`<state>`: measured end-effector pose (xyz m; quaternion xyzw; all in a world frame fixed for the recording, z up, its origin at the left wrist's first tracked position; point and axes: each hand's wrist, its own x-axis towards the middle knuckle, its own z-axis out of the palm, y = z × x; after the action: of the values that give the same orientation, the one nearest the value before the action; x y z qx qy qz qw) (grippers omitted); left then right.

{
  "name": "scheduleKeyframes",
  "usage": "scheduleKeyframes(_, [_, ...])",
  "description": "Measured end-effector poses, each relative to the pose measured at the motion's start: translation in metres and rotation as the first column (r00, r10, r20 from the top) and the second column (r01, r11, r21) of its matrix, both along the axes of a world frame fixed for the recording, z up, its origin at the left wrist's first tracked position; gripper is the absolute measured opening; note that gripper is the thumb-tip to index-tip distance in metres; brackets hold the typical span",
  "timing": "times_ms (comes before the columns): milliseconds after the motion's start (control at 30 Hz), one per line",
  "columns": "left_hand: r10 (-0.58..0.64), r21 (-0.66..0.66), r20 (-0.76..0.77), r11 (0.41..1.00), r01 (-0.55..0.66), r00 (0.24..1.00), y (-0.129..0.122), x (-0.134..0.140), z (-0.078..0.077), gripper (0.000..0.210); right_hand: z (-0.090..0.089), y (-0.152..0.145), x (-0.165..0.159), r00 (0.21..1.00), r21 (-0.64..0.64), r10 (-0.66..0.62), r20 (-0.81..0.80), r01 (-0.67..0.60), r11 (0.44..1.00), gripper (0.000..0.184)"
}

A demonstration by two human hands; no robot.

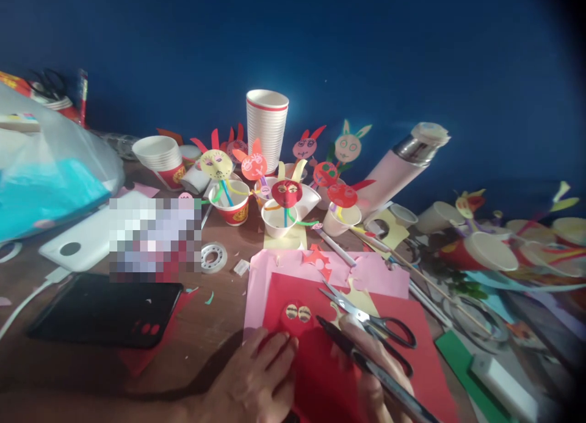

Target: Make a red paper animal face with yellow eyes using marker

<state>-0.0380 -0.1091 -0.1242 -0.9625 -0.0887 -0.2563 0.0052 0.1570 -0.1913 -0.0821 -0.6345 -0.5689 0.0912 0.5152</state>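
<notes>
My right hand (373, 362) grips a black marker pen (341, 336), its tip just right of two cream paper eyes (298, 313). The eyes sit on a small red paper piece, whose outline blends into the red sheet (329, 380) beneath. Below the eyes my left hand (263, 374) lies palm down, fingertips against the red paper. A pair of scissors (361, 316) with black handles rests on the sheets, partly behind my right hand. Under the red sheet is a pink sheet (259, 289), with a red cut-out scrap (317, 263) on it.
Paper cups with paper-face figures (281, 218) stand behind the sheets, near a tall cup stack (268, 130) and a tilted pink flask (394, 166). At left lie a black phone (105, 310), a white device (96, 234) and a tape roll (213, 258). More cups (492, 252) crowd the right.
</notes>
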Motion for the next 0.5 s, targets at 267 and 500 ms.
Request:
scheduleKeyframes(267, [0.009,0.033,0.184,0.999,-0.015,0.983,0.0,0.007,-0.024,0.01,-0.012,0.018,-0.02,0.996,0.033,0.082,0.029,-0.083,0.996,0.017])
scheduleKeyframes(500, [0.063,0.005,0.135,0.998,-0.064,0.989,-0.001,0.004,-0.011,0.006,-0.022,0.015,-0.014,0.83,-0.065,0.24,0.504,-0.241,0.968,0.032])
